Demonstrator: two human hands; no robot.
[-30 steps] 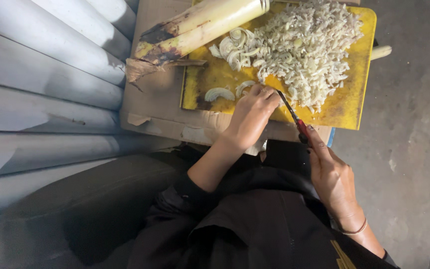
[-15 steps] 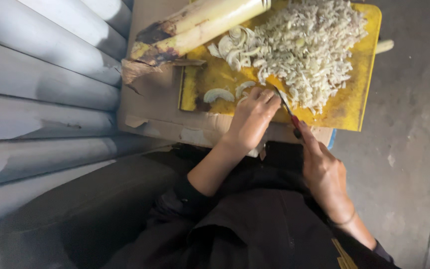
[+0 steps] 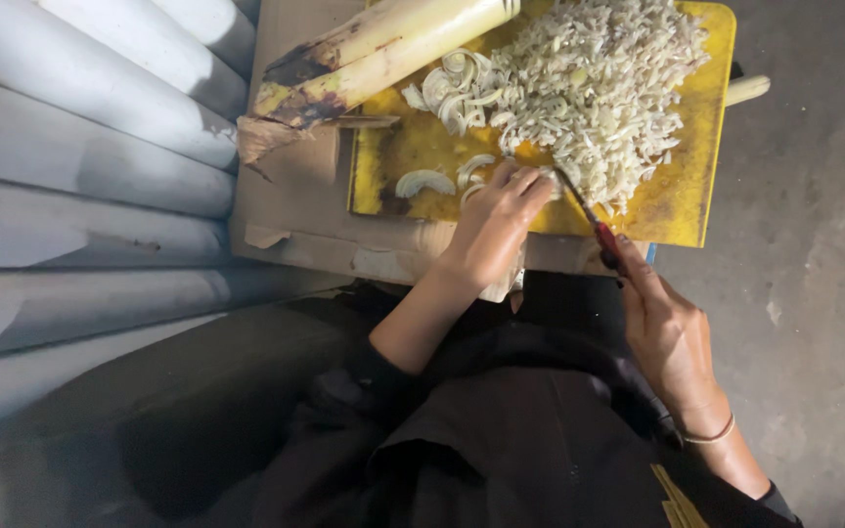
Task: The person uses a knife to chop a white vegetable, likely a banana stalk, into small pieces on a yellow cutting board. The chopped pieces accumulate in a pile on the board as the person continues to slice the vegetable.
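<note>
Slices under cut: pale curved slices (image 3: 481,176) lie on the near left part of the yellow cutting board (image 3: 682,210), just beside and partly under the left hand's fingertips.
Left hand: left hand (image 3: 491,230) rests on the board's near edge, fingers (image 3: 525,186) curled down and pressing on the slices; nothing is lifted.
Right hand: right hand (image 3: 667,337) is closed around the red handle of a knife (image 3: 584,210); hand sits near and right of the board.
Key relation: knife's long axis runs diagonally from near right to far left; its tip meets the slices just right of the left fingertips. Left hand is the nearer to the slices.
Chopped heap: pile of fine pale shreds (image 3: 599,88) covers the far right of the board.
Stalk: long yellow-green stalk (image 3: 383,54) lies across the far left corner, dark torn end pointing left.
Support: board sits on flattened cardboard (image 3: 295,205).
</note>
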